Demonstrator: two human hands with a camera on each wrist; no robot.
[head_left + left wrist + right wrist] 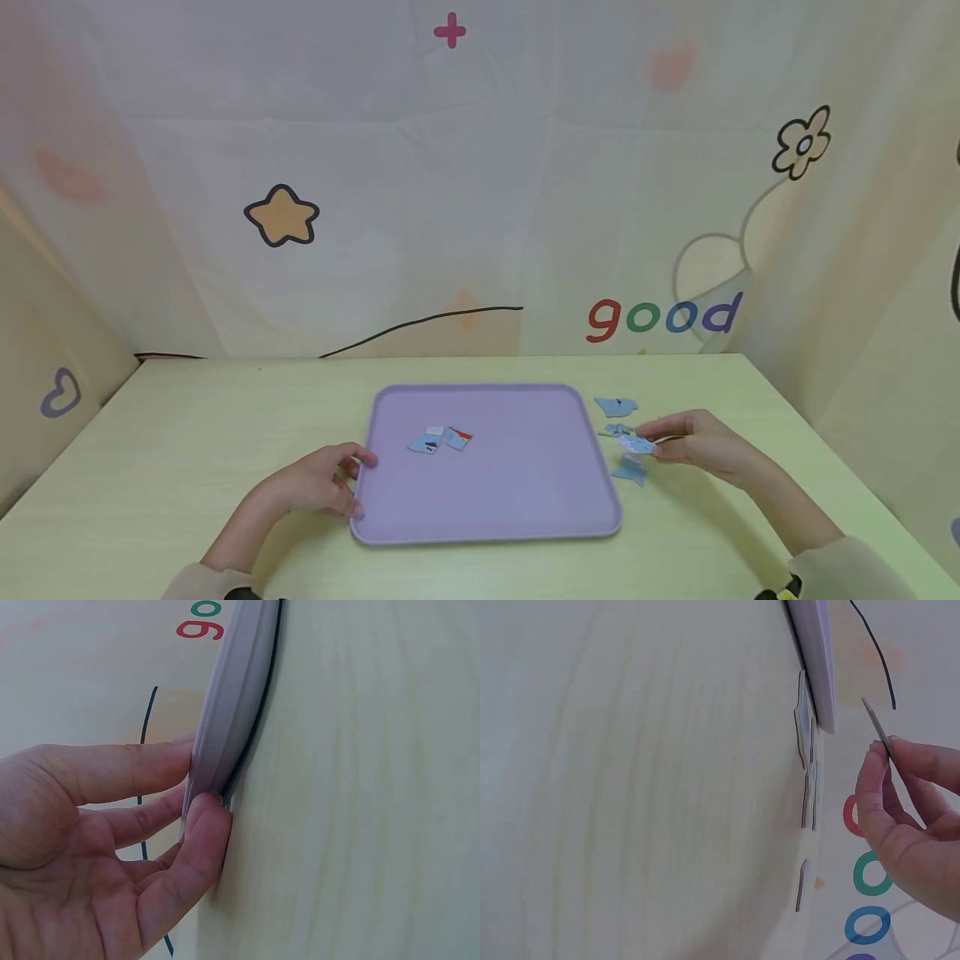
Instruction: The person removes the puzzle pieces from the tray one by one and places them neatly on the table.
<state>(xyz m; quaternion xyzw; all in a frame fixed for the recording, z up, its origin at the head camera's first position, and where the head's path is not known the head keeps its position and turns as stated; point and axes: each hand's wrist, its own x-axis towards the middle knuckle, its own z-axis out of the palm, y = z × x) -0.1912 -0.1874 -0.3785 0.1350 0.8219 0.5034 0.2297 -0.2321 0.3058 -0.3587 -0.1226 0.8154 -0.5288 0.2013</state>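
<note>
A purple tray (517, 492) lies on the table. At its left edge, my left hand (318, 479) grips the rim; the left wrist view shows fingers (187, 862) against the tray's edge (232, 697). On the tray lie two small puzzle pieces side by side, a blue one (424, 442) and one with a red corner (458, 438). Beyond the tray's right edge, my right hand (697, 446) pinches a light blue puzzle piece (636, 444) between thumb and fingers. In the right wrist view this held piece (877, 726) appears edge-on, raised above the table.
More puzzle pieces lie right of the tray: a blue one (617, 407) at the back, others (619, 429) partly behind the held piece, and one (629, 472) in front. A printed curtain (420, 208) hangs behind the pale table (225, 417).
</note>
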